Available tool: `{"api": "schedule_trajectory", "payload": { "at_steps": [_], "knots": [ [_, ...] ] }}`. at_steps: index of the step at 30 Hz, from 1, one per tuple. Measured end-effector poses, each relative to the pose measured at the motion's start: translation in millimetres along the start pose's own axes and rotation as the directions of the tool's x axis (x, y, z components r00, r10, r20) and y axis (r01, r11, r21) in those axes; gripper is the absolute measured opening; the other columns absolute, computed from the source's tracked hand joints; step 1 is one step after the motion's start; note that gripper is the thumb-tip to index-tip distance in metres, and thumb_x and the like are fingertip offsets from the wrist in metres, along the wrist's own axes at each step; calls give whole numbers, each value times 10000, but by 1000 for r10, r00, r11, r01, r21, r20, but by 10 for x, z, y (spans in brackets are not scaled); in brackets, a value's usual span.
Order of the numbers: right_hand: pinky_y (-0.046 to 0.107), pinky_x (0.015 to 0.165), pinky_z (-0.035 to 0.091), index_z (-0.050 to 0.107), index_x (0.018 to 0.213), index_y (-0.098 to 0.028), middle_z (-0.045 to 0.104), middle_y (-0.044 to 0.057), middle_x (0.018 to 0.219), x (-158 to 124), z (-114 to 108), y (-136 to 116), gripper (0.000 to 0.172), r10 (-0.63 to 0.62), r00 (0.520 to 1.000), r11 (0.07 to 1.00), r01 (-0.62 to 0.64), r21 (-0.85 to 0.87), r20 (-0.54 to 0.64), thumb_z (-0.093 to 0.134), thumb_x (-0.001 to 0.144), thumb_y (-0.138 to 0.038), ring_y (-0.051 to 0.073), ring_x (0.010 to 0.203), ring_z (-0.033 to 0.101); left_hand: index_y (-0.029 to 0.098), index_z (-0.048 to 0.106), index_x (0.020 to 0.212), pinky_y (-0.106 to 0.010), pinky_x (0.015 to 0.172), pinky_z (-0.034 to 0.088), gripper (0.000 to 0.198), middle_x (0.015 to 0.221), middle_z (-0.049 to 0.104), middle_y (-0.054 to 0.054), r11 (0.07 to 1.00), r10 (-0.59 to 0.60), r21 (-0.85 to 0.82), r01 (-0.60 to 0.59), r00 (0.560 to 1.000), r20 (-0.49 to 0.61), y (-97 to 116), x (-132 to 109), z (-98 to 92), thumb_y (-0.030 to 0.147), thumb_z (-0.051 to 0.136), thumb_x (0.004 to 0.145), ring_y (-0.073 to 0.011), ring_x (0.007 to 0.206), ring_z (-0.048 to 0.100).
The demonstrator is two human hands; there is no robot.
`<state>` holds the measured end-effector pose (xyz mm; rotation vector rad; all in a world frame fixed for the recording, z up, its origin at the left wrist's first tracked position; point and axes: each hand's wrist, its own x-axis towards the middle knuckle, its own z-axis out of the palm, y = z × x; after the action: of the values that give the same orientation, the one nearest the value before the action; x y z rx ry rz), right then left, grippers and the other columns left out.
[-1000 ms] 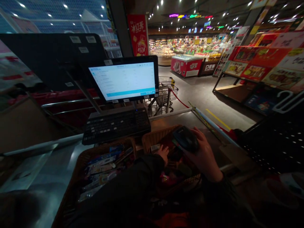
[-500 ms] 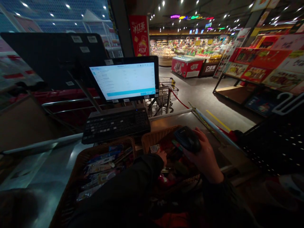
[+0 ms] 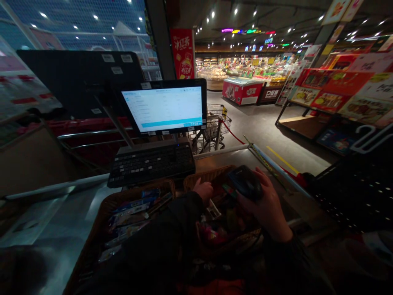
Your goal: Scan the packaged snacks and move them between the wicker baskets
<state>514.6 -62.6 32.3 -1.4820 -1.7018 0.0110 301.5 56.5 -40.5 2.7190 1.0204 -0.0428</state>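
Observation:
In my right hand (image 3: 270, 207) is a black handheld barcode scanner (image 3: 245, 182), held over the right wicker basket (image 3: 196, 179) with its head tilted toward the left. My left hand (image 3: 203, 191) hovers at the left side of that basket, thumb raised apart from loosely bent fingers, with nothing visible in it. Just below it, among dark, mixed small goods, lies a small whitish item (image 3: 214, 209). Red and pink packets (image 3: 211, 234) lie nearer to me. My left sleeve crosses over the left wicker basket (image 3: 102, 213), which holds several slim plastic-wrapped packages (image 3: 132, 211).
Behind the baskets stand a black keyboard (image 3: 150, 164) and a lit checkout screen (image 3: 166, 107). A second monitor (image 3: 80, 82) shows its back at left. The metal counter (image 3: 227, 157) ends at a rail. Beyond are shopping carts (image 3: 211, 131) and a shelf of gift boxes (image 3: 337, 88).
My left hand has lifted away from the basket's contents, and the small white box is no longer beside its fingers. The screen's number went from 3197 to 3198. The scanner stays in my right hand.

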Motion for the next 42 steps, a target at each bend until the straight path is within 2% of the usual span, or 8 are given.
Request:
{"api": "schedule_trajectory", "payload": {
  "at_steps": [3, 7, 12, 16, 19, 27, 34, 42],
  "knots": [
    [635, 1117, 401, 651, 1238, -224, 597, 142, 1353, 1, -2, -52, 468, -16, 1000, 1000, 16, -9, -7, 731, 783, -296, 397, 1423, 408, 224, 730, 856, -749, 1130, 221, 99, 1388, 625, -39, 996, -86, -17, 85, 994, -69, -173, -189, -537, 311, 718, 812, -343, 1415, 421],
    [653, 1085, 428, 659, 1224, -226, 600, 144, 1342, 2, 24, -145, 469, -57, 998, 998, 57, -8, -15, 737, 769, -307, 413, 1401, 432, 206, 738, 909, -661, 1157, 281, 202, 1472, 553, -62, 973, -193, -184, 139, 928, -318, -338, -602, -1163, 311, 566, 897, -323, 1484, 323],
    [640, 1070, 455, 658, 1211, -226, 564, 144, 1379, 14, 82, -368, 455, -162, 987, 987, 162, -22, -2, 742, 770, -301, 419, 1410, 417, 193, 745, 972, -621, 1187, 268, 253, 1514, 508, -71, 969, -221, -207, 131, 830, -511, -375, -1102, -1536, 290, 520, 908, -324, 1514, 256],
    [651, 1085, 437, 618, 1266, -230, 555, 155, 1381, 23, 99, -725, 488, -251, 968, 968, 251, 18, -5, 723, 793, -284, 416, 1417, 404, 197, 741, 888, -662, 1190, 220, 204, 1532, 489, -57, 961, -275, -206, 186, 744, -610, -339, -1363, -1639, 291, 560, 891, -341, 1517, 244],
    [649, 1123, 397, 569, 1327, -248, 521, 146, 1420, 3, 119, -1012, 570, -312, 950, 948, 311, 66, 7, 717, 777, -240, 405, 1442, 365, 191, 731, 860, -648, 1196, 227, 196, 1531, 492, -60, 956, -290, -223, 189, 707, -645, -337, -1522, -1679, 286, 563, 893, -332, 1519, 244],
    [641, 1154, 365, 531, 1329, -261, 492, 129, 1445, -162, 285, -1497, 657, -366, 928, 925, 354, 142, 72, 752, 714, -189, 396, 1450, 346, 186, 721, 879, -650, 1187, 253, 192, 1523, 501, -70, 952, -305, -229, 203, 685, -662, -446, -1946, -1664, 279, 554, 904, -327, 1516, 253],
    [661, 1140, 373, 517, 1326, -266, 461, 135, 1465, -285, 429, -1799, 612, -373, 923, 921, 356, 158, 94, 732, 756, -203, 400, 1461, 328, 189, 722, 885, -652, 1193, 244, 186, 1515, 511, -82, 939, -345, -262, 225, 660, -668, -591, -2295, -1590, 273, 556, 899, -335, 1509, 274],
    [702, 1136, 340, 471, 1410, -242, 504, 147, 1443, -385, 575, -2042, 697, -382, 918, 918, 363, 159, 105, 725, 761, -246, 413, 1448, 358, 191, 714, 878, -657, 1173, 276, 165, 1505, 522, -95, 936, -353, -255, 244, 646, -677, -728, -2580, -1568, 241, 559, 897, -334, 1506, 285]
  ]
}}
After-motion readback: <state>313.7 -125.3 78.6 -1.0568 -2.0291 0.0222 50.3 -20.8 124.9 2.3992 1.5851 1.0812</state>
